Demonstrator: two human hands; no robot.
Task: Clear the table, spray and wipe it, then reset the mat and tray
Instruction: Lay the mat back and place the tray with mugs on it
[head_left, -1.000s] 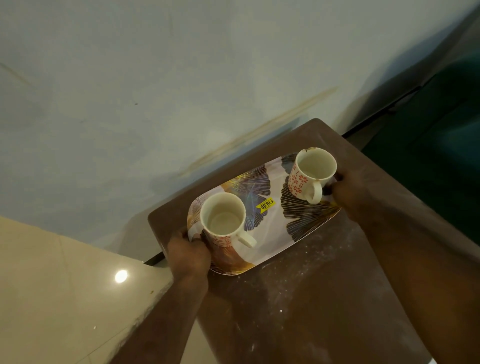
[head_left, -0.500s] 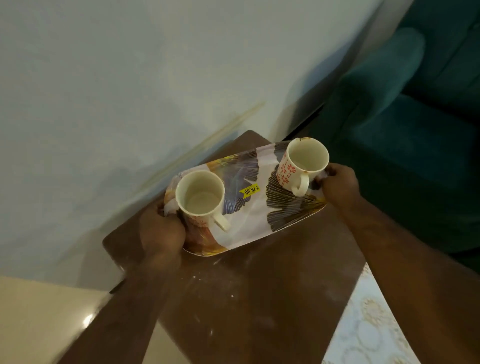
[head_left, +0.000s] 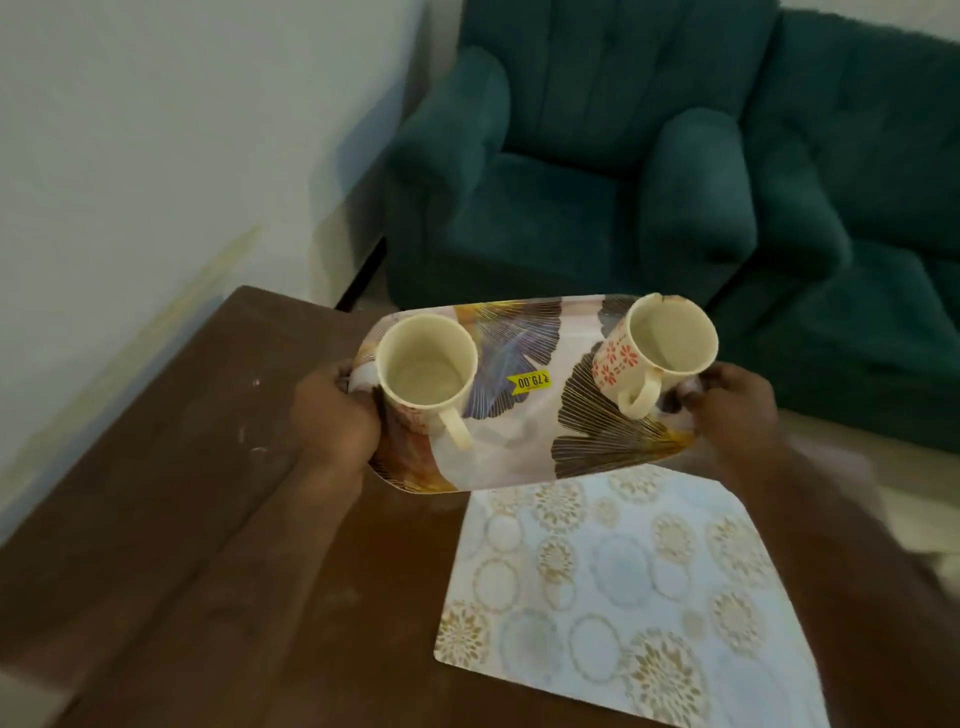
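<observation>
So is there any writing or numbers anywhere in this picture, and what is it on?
"79.00", with a currency sign beside it: on the yellow sticker stuck to the tray. It is upside down from this view.
Nothing else reads as text: the flowered cup and the mat carry only patterns.

Leaf-patterned oblong tray (head_left: 524, 447) above dark wooden table (head_left: 208, 545)
At its ends, left hand (head_left: 337, 415), right hand (head_left: 732, 405); on it, cream ceramic mug (head_left: 426, 369) left, red-flowered cream mug (head_left: 670, 332) right (handles nearward); patterned rectangular mat (head_left: 613, 587) on table, just in front; teal armchairs (head_left: 597, 156) behind.
</observation>
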